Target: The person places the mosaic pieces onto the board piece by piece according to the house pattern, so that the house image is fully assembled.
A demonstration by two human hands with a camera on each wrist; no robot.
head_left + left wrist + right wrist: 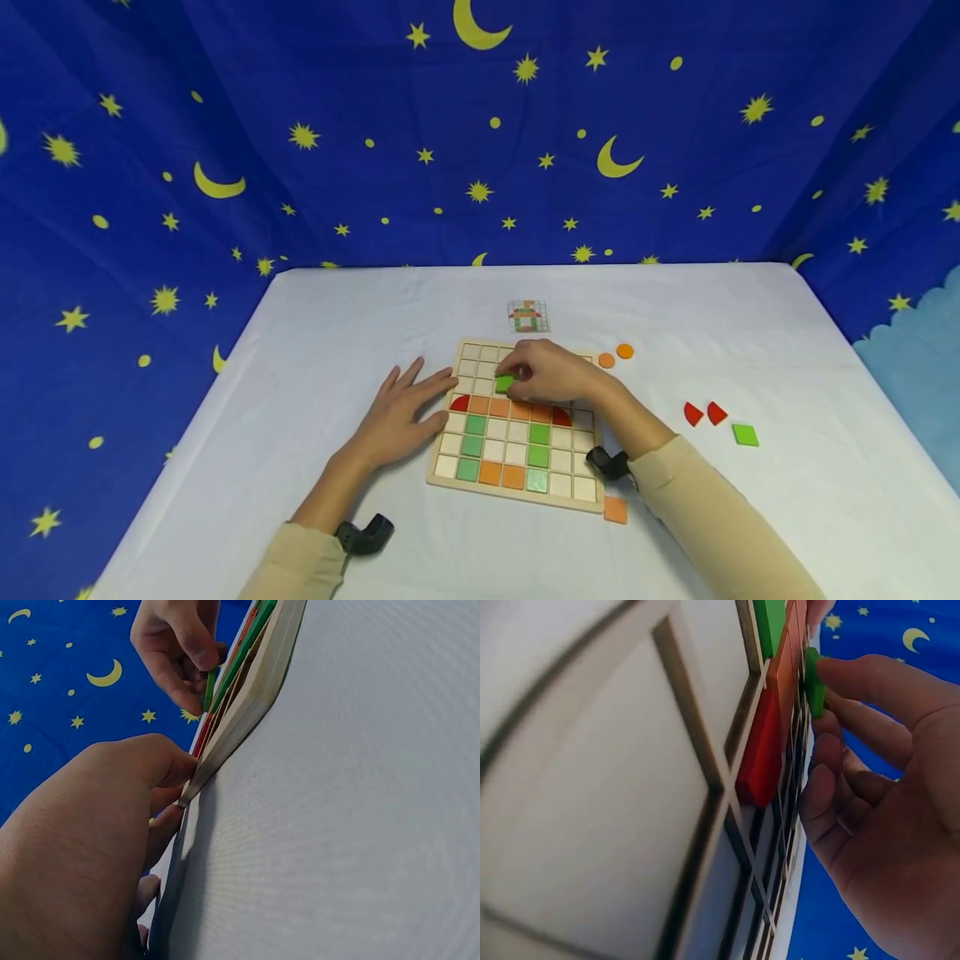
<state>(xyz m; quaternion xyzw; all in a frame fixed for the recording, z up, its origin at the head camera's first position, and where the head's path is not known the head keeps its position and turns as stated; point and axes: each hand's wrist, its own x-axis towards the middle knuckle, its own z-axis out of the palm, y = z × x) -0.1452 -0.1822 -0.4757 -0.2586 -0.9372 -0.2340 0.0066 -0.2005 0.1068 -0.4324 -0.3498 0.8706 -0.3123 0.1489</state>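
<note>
A wooden grid board lies on the table. My right hand is over its upper part and pinches a light green square tile between thumb and fingers; in the right wrist view the green tile is tilted on edge close to the grid. With fingers spread, my left hand rests at the board's left edge, its fingertips touching the frame. One row on the board holds orange squares between two red quarter-circles. Below stand two columns of green squares, with two orange squares between their lower ends.
A small pattern card lies behind the board. To the right are two orange discs, two loose red quarter-circles and a green square. An orange square lies by the board's lower right corner. A blue starry cloth surrounds the table.
</note>
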